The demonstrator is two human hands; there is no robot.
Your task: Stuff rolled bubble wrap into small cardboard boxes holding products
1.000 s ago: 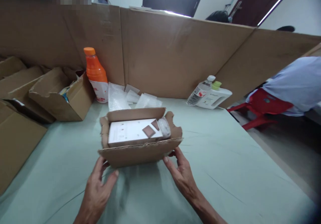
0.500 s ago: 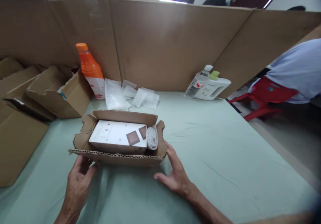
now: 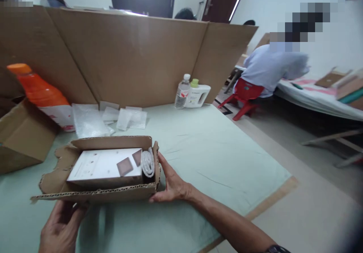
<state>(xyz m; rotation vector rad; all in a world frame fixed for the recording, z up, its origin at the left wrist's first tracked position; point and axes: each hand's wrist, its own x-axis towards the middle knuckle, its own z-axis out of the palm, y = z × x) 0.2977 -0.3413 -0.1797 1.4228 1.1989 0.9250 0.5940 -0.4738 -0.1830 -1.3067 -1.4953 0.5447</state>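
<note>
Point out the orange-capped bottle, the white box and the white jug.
Orange-capped bottle (image 3: 47, 95): head view, its orange body.
White box (image 3: 103, 164): head view, its top face.
White jug (image 3: 194, 97): head view, its front.

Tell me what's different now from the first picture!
The open cardboard box moved a bit left compared with the bubble wrap. The right hand went from the near corner to the right end. The camera's view swung right. The left hand stayed at the near side, and the white box stayed inside.
</note>
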